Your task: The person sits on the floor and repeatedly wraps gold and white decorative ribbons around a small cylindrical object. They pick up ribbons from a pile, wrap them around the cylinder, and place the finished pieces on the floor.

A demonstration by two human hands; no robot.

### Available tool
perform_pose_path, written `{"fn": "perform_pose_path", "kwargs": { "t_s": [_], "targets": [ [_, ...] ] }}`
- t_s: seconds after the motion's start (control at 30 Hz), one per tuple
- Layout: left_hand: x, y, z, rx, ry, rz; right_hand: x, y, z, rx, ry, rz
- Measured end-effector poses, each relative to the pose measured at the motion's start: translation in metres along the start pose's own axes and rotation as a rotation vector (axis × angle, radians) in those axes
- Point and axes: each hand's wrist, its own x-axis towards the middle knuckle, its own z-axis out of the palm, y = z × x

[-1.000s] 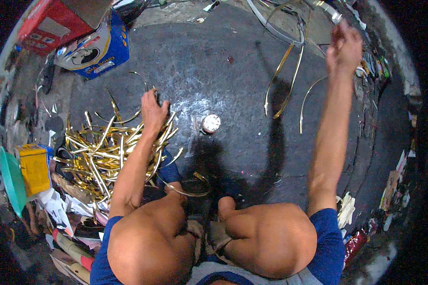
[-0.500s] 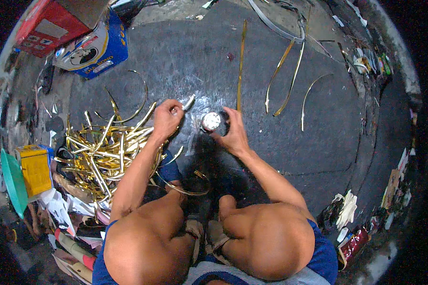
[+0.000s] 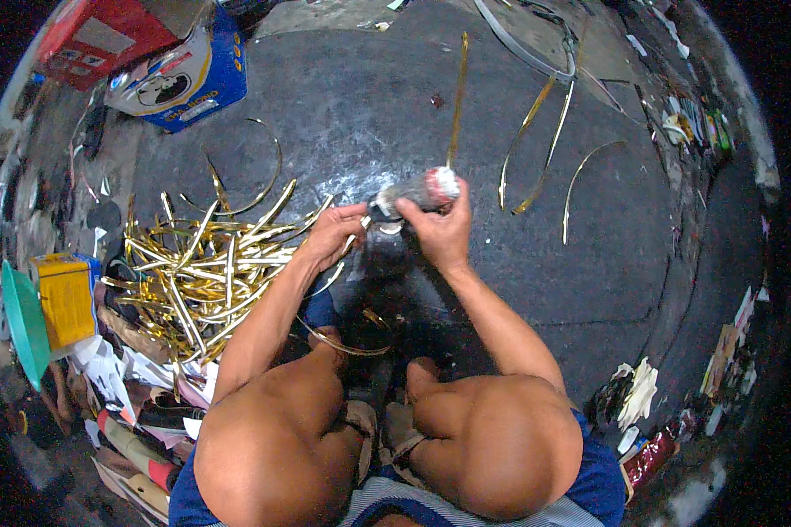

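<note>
My right hand (image 3: 439, 230) grips a small grey bottle (image 3: 406, 195), tilted on its side. Its red-and-white end points up and right, its dark end toward my left hand. My left hand (image 3: 336, 235) pinches a thin shiny strip (image 3: 366, 223) beside that dark end; whether the two touch is blurred. Below the bottle, a small pale round patch (image 3: 388, 227) shows on the dark floor mat. A tangled heap of shiny gold strips (image 3: 204, 279) lies by my left forearm, with a curved gold strip (image 3: 347, 351) near my foot.
Several loose gold strips (image 3: 459, 97) lie ahead and right. A blue-and-white box (image 3: 198, 83) and a red box (image 3: 97, 44) stand far left. Nearer left are a yellow tin (image 3: 63, 303) and a green dish (image 3: 25, 325). Scraps (image 3: 640, 393) lie right of my knees.
My right hand has lifted the bottle from upright on the floor and tipped it sideways. My left hand has moved slightly right and nearer to me, toward the bottle's dark end.
</note>
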Motion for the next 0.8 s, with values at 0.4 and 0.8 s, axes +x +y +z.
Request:
{"fn": "perform_pose_path", "kwargs": {
  "t_s": [0.4, 0.8],
  "targets": [
    [0.016, -0.005, 0.004, 0.668, 0.059, 0.078, 0.012, 0.009, -0.069, -0.660, 0.125, -0.070],
    [0.031, -0.011, 0.002, 1.131, 0.108, 0.537, -0.025, 0.038, -0.008, -0.814, -0.296, -0.401]
  ]
}}
